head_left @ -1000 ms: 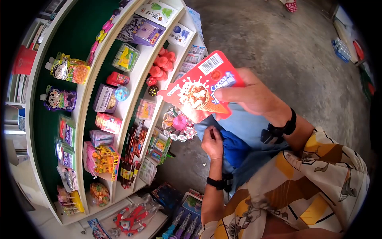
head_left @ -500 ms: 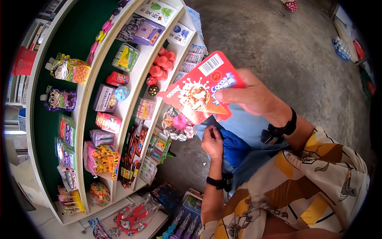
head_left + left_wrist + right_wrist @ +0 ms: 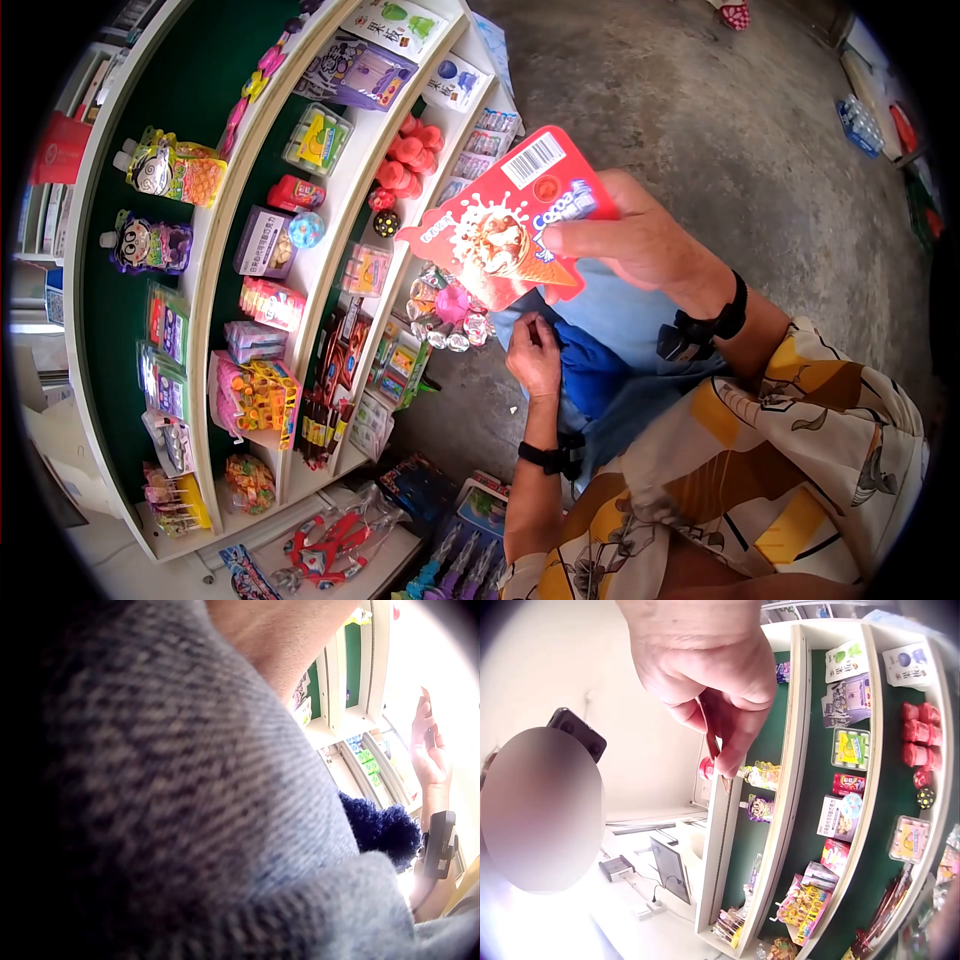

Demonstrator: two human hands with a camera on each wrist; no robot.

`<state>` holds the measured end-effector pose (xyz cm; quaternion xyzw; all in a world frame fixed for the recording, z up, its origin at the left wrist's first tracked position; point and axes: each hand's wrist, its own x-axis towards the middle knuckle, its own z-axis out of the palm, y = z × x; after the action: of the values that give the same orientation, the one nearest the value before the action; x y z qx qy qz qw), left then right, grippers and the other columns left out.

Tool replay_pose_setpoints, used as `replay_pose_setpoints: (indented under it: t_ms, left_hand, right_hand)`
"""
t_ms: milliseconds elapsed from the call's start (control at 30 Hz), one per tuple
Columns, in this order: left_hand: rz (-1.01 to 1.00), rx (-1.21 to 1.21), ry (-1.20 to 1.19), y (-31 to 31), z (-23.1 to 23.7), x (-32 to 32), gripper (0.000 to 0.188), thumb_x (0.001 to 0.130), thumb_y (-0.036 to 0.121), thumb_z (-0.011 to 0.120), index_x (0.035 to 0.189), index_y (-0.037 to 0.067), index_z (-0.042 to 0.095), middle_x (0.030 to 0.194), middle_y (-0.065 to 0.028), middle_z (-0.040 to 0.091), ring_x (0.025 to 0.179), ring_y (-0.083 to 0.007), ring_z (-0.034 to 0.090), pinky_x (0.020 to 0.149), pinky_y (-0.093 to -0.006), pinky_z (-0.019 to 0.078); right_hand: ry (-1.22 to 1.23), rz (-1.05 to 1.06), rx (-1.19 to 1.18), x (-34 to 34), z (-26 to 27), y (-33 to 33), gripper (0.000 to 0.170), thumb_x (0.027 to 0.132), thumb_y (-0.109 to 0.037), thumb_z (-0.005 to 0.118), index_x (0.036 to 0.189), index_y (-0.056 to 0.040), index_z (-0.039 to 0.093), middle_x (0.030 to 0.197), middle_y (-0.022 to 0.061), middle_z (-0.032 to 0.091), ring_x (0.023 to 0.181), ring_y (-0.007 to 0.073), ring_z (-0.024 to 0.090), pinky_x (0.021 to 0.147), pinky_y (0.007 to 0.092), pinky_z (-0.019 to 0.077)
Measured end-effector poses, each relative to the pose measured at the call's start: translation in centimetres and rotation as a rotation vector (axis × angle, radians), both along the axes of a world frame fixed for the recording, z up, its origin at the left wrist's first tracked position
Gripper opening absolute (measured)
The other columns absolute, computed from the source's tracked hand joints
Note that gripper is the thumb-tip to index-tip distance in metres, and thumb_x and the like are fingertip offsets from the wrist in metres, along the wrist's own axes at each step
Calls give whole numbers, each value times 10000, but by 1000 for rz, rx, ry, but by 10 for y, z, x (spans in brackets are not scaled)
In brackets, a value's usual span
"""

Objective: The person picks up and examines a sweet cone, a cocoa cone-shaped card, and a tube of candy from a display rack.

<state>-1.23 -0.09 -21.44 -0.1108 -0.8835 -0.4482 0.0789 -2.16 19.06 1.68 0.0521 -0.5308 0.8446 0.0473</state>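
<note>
Head view, lap: from where I stand, a person in pale blue trousers [image 3: 625, 312] is down low beside the white shelf unit [image 3: 185, 85].
Left hand [image 3: 533, 358]: on the lap, toward the shelf unit, next to a blue cloth [image 3: 592, 375]; fingers loosely curled, seemingly holding nothing, just resting.
Right hand [image 3: 640, 235]: held up in front of the shelf unit, pinching a red packet [image 3: 488, 240], thumb across its face.
Red packet: between that hand and the shelf unit, off the shelves; gripped at one end, perhaps so the ice-cream picture and barcode can be seen.
Shelf unit, nearer tiers: brown-wrapped bars [image 3: 345, 350] lie bunched together, probably to save room.
Shelf unit, farthest tier: two spouted pouches [image 3: 175, 172] [image 3: 150, 245] show their printed fronts, likely for display.
Concrete floor [image 3: 660, 100]: stretches away from the shelf unit to bottles [image 3: 858, 125] in a pack.
</note>
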Motion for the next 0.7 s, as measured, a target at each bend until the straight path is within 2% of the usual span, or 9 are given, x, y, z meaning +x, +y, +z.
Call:
replay_pose_setpoints:
  t_ms: [700]
  left_hand:
    - [-3, 6, 1, 1, 1, 0, 104, 885, 130, 601, 891, 29, 624, 660, -84, 638, 549, -159, 609, 552, -303, 482]
  right_hand:
    - [-7, 19, -16, 2, 1, 1, 252, 865, -125, 649, 1040, 54, 625, 923, 63, 668, 824, 94, 614, 709, 260, 497]
